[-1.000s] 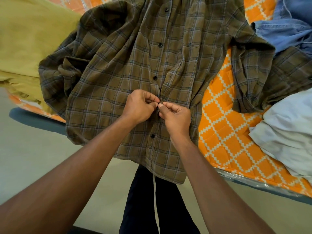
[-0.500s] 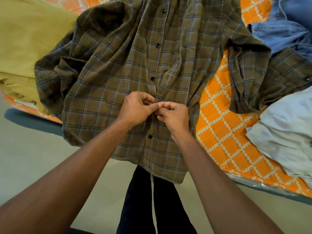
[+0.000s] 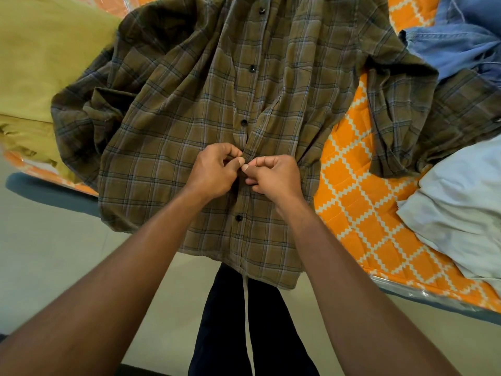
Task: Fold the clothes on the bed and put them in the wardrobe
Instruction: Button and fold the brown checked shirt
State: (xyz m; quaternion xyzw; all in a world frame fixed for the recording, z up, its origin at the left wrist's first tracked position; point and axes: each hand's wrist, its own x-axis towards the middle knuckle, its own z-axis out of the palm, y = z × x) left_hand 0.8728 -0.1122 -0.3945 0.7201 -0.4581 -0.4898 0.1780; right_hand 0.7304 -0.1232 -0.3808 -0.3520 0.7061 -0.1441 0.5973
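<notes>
A brown plaid button-up cotton shirt (image 3: 189, 126) lies spread front-up across the orange diamond-patterned bed cover (image 3: 360, 202), its hem hanging over the near edge at centre frame. The left hand (image 3: 214, 170) and right hand (image 3: 273, 176) meet at the shirt's front placket, fingers curled, each pinching the fabric edge between thumb and forefinger. One dark button (image 3: 238, 218) sits fastened just below them and another (image 3: 244, 122) above.
</notes>
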